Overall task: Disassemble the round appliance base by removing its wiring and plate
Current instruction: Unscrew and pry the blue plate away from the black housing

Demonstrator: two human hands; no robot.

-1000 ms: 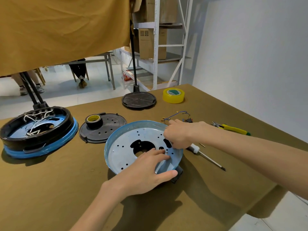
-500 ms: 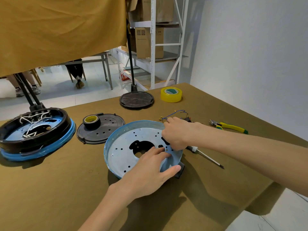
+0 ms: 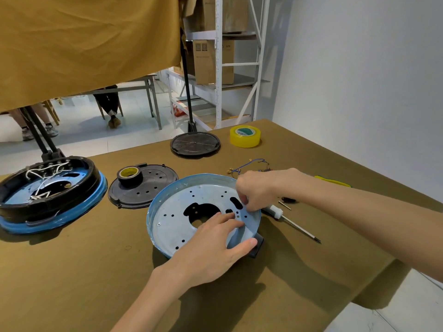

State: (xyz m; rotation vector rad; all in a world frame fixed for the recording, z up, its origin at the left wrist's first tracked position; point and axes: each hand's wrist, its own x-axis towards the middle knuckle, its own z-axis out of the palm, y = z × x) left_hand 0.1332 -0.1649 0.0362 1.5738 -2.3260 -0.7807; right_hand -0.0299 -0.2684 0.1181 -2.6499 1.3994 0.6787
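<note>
Hands meet on the round blue-rimmed metal plate [image 3: 177, 219], which lies flat near the middle of the table [image 3: 72, 271], a little toward its right edge. The left hand [image 3: 211, 250] lies across the plate's near rim, fingers fairly straight and pressing on the perforated metal, thumb hooked over the rim, so it steadies the plate and grips nothing. The right hand [image 3: 256, 190] comes in from the right edge with its fingers curled down at a slot near the plate's far right rim; they seem to pinch something small there, but what it is cannot be made out. That spot lies directly under the right fingertips and just beyond the left fingertips, so the right hand is placed to do the pulling while the left resists. A loose bundle of wiring [image 3: 249, 165] lies on the table just behind the right hand. A screwdriver [image 3: 287, 218] lies just right of the plate, its long axis running toward the table's right edge.
</note>
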